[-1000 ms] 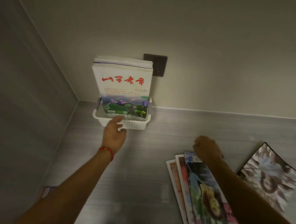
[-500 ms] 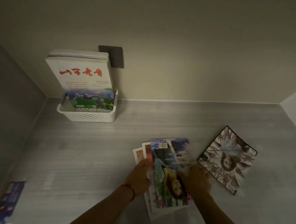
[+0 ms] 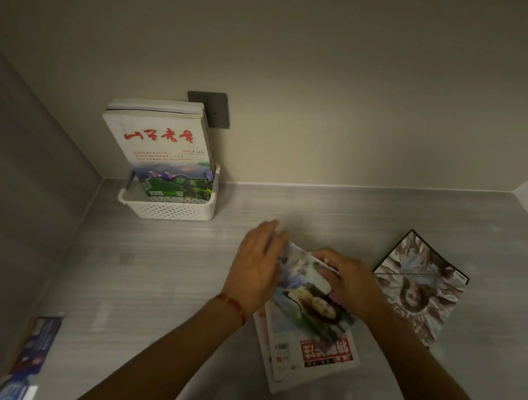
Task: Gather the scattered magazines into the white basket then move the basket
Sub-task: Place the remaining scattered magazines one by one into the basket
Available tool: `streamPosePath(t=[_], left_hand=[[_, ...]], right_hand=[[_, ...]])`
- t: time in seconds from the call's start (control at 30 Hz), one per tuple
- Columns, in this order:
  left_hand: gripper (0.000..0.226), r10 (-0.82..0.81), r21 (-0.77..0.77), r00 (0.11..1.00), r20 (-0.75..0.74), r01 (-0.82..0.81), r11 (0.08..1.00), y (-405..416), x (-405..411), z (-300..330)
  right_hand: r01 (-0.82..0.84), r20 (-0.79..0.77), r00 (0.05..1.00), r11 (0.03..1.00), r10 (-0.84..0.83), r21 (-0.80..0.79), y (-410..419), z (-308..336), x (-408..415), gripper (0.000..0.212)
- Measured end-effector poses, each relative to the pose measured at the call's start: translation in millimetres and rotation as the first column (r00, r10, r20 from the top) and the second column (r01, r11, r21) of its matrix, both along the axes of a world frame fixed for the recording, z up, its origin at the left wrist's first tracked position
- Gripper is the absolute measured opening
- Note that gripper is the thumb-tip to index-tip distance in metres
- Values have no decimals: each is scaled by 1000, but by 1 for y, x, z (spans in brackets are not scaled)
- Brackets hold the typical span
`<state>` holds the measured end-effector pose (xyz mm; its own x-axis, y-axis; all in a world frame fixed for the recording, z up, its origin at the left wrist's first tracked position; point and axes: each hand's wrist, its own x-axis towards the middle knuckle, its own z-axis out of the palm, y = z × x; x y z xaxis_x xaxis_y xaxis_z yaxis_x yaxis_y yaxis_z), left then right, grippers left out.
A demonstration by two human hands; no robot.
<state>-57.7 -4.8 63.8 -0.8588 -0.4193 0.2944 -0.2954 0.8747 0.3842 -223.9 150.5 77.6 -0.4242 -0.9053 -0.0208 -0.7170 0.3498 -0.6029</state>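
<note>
The white perforated basket (image 3: 167,208) stands against the back wall at the left, with several magazines (image 3: 161,145) upright in it. A small pile of magazines (image 3: 307,333) lies on the grey surface in front of me. The top one, with a woman's picture (image 3: 311,300), is lifted at its far end. My left hand (image 3: 257,268) lies flat against its left edge with fingers straight. My right hand (image 3: 351,284) grips its right edge. One more magazine (image 3: 420,287) with a pale floral cover lies flat to the right.
A dark wall socket plate (image 3: 215,108) is behind the basket. A blue leaflet (image 3: 36,344) lies at the near left edge. Walls close the surface on the left, back and far right.
My left hand left the basket rim and came down to the pile. Both hands now tilt the top magazine up off the pile; the view swung right then back.
</note>
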Motion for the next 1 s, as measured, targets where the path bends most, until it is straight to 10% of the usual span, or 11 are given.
streamPosePath(t=[0.1,0.27,0.37,0.5,0.6,0.77,1.0], left_hand=[[63,-69,-235,959,273,137,962,-12,-9,24],[43,78,22,946,314,-89,996,-50,24,33],[23,258,285,961,105,-277,918,-87,66,30],[26,408,642,911,-59,-278,715,-134,109,29],[15,420,778,902,-101,-192,599,-161,129,31],[19,472,822,858,-203,-112,558,-213,150,48],[21,562,569,789,-247,-352,743,-310,151,71]], right_hand=[[-196,-170,966,981,194,6,-35,30,8,19],[-37,-520,853,986,-54,-163,-70,43,14,29],[291,-186,892,837,-413,-463,-75,32,22,36],[474,400,798,880,-451,46,-103,7,59,57],[347,706,651,936,-279,50,-144,5,88,30],[242,388,916,916,-107,-319,-222,41,100,10],[154,38,987,838,-157,-524,-313,94,98,24]])
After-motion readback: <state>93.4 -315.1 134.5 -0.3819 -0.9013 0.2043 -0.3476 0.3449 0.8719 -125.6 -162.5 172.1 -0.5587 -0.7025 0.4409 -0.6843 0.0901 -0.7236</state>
